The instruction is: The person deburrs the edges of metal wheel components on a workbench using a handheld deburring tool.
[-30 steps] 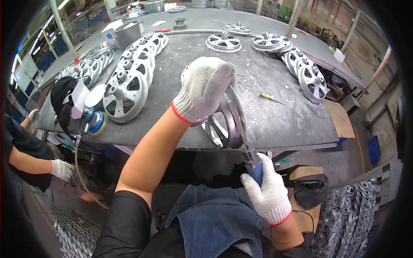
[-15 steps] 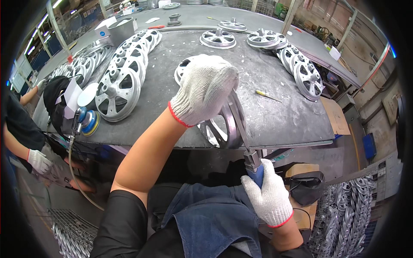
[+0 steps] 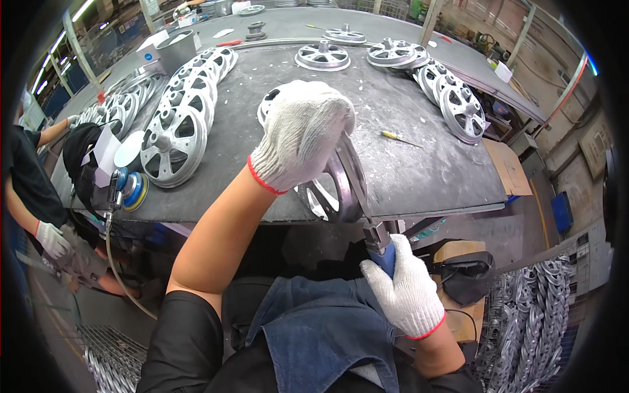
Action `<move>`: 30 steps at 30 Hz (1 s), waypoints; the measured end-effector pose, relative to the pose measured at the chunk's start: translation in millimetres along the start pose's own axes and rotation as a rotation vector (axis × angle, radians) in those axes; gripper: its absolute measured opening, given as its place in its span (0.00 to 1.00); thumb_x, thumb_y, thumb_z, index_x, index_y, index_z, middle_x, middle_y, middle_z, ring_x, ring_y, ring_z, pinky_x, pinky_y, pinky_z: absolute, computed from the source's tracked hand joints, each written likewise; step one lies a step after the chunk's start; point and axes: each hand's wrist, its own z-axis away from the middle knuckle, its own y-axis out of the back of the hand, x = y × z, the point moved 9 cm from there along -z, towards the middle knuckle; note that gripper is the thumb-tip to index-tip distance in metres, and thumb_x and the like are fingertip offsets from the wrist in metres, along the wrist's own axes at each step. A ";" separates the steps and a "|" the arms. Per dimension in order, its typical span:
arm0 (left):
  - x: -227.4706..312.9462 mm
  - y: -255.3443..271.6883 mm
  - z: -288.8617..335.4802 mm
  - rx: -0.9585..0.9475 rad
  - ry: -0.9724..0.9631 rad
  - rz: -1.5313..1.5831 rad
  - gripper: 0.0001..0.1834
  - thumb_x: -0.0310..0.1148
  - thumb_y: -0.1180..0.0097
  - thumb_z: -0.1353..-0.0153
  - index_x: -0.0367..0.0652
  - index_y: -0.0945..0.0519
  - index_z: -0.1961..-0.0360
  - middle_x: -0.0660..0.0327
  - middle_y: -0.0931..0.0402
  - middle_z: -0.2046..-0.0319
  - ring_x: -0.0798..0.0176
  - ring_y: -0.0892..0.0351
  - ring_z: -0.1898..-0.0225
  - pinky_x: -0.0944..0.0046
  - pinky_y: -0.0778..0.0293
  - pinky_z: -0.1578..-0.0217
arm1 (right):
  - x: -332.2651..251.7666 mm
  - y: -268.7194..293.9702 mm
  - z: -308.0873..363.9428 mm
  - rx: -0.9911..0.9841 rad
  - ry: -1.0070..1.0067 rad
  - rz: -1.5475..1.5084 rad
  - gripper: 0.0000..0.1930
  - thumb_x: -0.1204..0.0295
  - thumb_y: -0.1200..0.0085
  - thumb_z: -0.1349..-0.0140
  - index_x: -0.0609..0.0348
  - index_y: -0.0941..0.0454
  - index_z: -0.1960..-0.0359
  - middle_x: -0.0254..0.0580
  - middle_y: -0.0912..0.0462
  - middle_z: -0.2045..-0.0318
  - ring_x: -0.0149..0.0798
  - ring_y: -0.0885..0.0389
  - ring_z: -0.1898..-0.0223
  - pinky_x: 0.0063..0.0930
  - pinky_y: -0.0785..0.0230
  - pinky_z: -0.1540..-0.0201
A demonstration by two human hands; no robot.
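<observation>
My left hand (image 3: 304, 134), in a white knit glove with a red cuff, is closed over the upper part of a silver spoked metal wheel (image 3: 346, 190). The wheel stands tilted on edge at the table's front edge. My right hand (image 3: 407, 288), gloved alike, wraps round the blue handle (image 3: 382, 257) of a tool with a long flat metal blade (image 3: 356, 180). That blade runs up along the wheel's right side, close against the rim. Its far tip is hidden by my left glove. Behind that glove another wheel (image 3: 267, 105) partly shows, lying on the table.
Overlapping wheels line the table's left (image 3: 173, 144) and right (image 3: 462, 111). A yellow-handled screwdriver (image 3: 400, 138) lies right of my left hand. A blue sander (image 3: 134, 188) with a hose sits at the left edge. Another person's gloved hand (image 3: 52, 240) is at far left; wheels fill a rack (image 3: 524, 321) lower right.
The whole view has shifted slightly, carrying the table leftward and up in the picture. Both my hands keep their grips. The other person's far hand has moved slightly right.
</observation>
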 end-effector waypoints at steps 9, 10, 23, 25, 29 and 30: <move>-11.9 -7.7 -2.5 0.013 0.018 0.075 0.05 0.30 0.41 0.35 0.43 0.17 0.68 0.55 0.18 0.70 0.48 0.16 0.67 0.52 0.21 0.63 | -0.8 4.6 -1.0 0.019 -0.016 0.030 0.28 0.51 0.36 0.23 0.60 0.28 0.37 0.66 0.10 0.59 0.72 0.10 0.55 0.58 0.19 0.52; -10.3 -7.3 -2.7 0.012 0.018 0.078 0.05 0.30 0.41 0.35 0.43 0.17 0.68 0.55 0.18 0.70 0.48 0.16 0.67 0.52 0.21 0.63 | -1.2 5.9 -2.5 0.019 -0.020 0.029 0.28 0.51 0.36 0.23 0.60 0.28 0.37 0.66 0.10 0.59 0.72 0.10 0.55 0.58 0.19 0.52; -15.9 -17.0 -7.8 0.026 0.095 0.225 0.23 0.37 0.57 0.14 0.40 0.16 0.66 0.54 0.19 0.70 0.51 0.15 0.68 0.54 0.19 0.63 | 4.8 14.9 -8.4 0.015 -0.088 0.055 0.26 0.52 0.35 0.23 0.59 0.27 0.40 0.67 0.11 0.59 0.73 0.11 0.54 0.58 0.20 0.51; -19.6 -19.2 -9.5 -0.002 0.118 0.240 0.24 0.38 0.57 0.13 0.40 0.16 0.66 0.54 0.18 0.70 0.51 0.15 0.68 0.54 0.19 0.63 | 8.6 16.1 -10.1 0.000 -0.102 0.048 0.25 0.52 0.35 0.23 0.59 0.26 0.40 0.67 0.11 0.59 0.74 0.11 0.53 0.59 0.20 0.51; -14.7 -20.6 -14.9 -0.036 0.055 0.113 0.12 0.31 0.48 0.25 0.42 0.17 0.66 0.54 0.18 0.69 0.49 0.15 0.68 0.53 0.19 0.63 | 14.6 14.4 -9.1 -0.051 -0.128 -0.036 0.25 0.51 0.35 0.24 0.58 0.26 0.41 0.67 0.11 0.58 0.74 0.12 0.52 0.59 0.20 0.50; -8.2 -22.3 -15.9 -0.061 -0.003 0.006 0.08 0.29 0.46 0.30 0.42 0.17 0.66 0.54 0.18 0.69 0.48 0.15 0.68 0.53 0.19 0.63 | 15.2 14.1 -8.8 -0.056 -0.131 -0.054 0.25 0.51 0.35 0.24 0.58 0.26 0.41 0.67 0.11 0.58 0.75 0.12 0.52 0.59 0.20 0.50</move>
